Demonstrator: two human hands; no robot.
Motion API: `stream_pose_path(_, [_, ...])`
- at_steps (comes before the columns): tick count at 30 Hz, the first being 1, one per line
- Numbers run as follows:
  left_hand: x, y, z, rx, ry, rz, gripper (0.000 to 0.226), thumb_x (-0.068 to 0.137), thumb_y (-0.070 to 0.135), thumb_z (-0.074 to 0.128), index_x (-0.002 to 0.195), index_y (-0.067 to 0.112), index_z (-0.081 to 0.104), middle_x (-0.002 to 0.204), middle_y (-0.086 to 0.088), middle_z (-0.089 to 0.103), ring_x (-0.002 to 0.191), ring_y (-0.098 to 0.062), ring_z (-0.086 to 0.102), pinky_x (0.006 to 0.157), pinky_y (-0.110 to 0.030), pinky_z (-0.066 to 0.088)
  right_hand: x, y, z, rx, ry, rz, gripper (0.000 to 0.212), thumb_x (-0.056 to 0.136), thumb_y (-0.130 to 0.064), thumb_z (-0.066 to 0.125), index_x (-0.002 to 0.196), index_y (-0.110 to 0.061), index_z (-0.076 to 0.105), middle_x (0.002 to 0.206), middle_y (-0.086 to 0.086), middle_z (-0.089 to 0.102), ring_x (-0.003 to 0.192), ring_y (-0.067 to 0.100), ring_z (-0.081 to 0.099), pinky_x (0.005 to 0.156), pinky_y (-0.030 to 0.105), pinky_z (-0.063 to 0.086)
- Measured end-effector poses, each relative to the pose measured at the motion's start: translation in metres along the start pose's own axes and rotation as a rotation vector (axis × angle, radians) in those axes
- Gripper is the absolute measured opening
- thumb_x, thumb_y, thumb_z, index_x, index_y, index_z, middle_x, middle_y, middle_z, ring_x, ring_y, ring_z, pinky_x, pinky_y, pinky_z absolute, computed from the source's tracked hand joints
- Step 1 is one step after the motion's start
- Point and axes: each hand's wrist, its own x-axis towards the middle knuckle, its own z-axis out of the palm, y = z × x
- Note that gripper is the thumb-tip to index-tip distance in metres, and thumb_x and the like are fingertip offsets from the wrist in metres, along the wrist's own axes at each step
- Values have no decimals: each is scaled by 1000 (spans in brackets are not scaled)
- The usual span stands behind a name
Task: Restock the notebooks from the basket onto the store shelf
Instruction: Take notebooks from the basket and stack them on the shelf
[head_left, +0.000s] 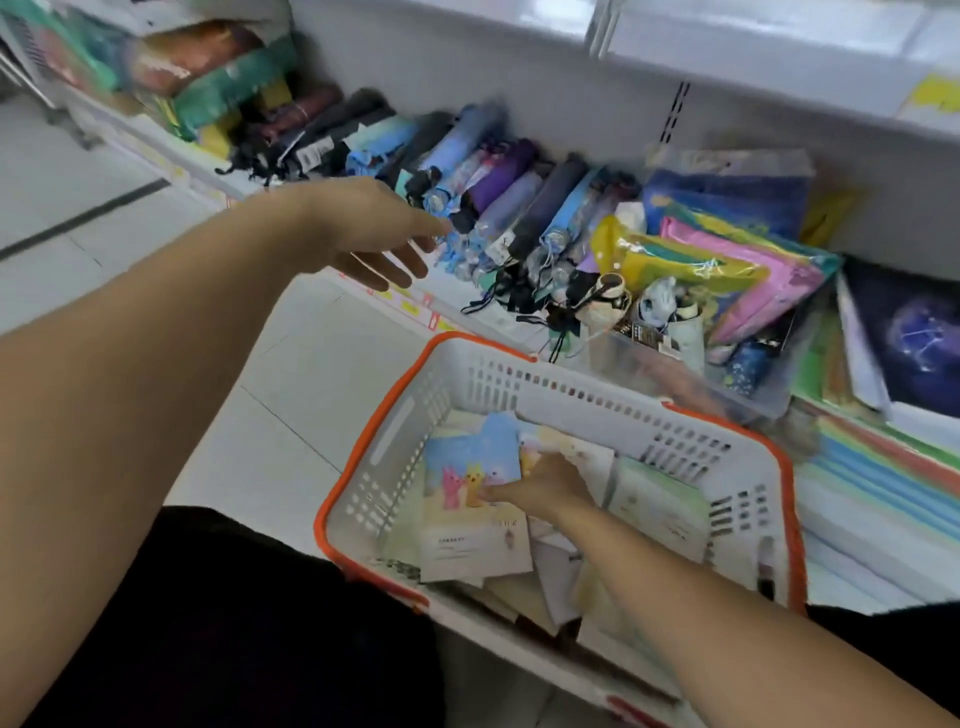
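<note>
A white basket with an orange rim (582, 402) stands on the floor before the shelf and holds several loose notebooks. My right hand (540, 486) reaches down into it and pinches a blue notebook with cartoon animals (470, 460) at its lower right edge. Pale notebooks (657, 506) lie around and under that one. My left hand (376, 236) hovers above the floor with fingers spread and holds nothing, its fingertips close to the folded umbrellas on the low white shelf (498, 322).
A row of folded umbrellas (498, 208) fills the shelf's left and middle. Bright plastic pouches (727, 260) sit in a clear bin to the right. Dark star-print notebooks (914, 338) and stacked coloured notebooks (883, 483) lie at far right. White tiled floor (311, 374) is left of the basket.
</note>
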Motion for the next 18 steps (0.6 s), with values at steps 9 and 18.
stream_pose_path(9, [-6, -1, -1, 2, -43, 10, 41, 93, 51, 55, 108, 14, 67, 100, -3, 73, 92, -21, 71, 85, -38, 57, 6, 9, 46, -122, 103, 127, 87, 67, -33, 89, 132, -10, 37, 124, 8, 57, 113, 31, 59, 88, 45, 52])
stream_pose_path(18, [-9, 3, 6, 96, -99, -51, 56, 89, 62, 53, 116, 14, 62, 110, -4, 67, 97, -22, 66, 84, -37, 56, -23, -13, -37, 511, -139, -185, 19, 93, -11, 67, 112, -12, 66, 116, 13, 71, 99, 31, 68, 88, 48, 54])
